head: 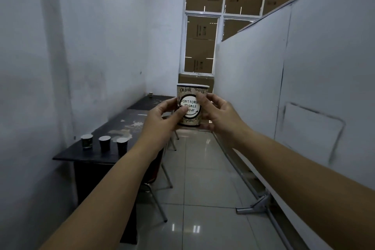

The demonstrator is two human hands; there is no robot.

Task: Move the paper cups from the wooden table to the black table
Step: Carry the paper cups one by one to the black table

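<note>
You see two bare forearms entering from the lower edge, one from each side. Neither arm carries a sleeve within view. The left hand point(162, 119) and right hand point(221, 119) are ungloved. Short, unpainted nails are visible on the thumbs.

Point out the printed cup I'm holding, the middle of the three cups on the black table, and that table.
printed cup point(190, 105), head view, its white round label.
middle cup point(104, 143), head view, its dark side wall.
black table point(129, 117), head view, bare worn top.
</note>
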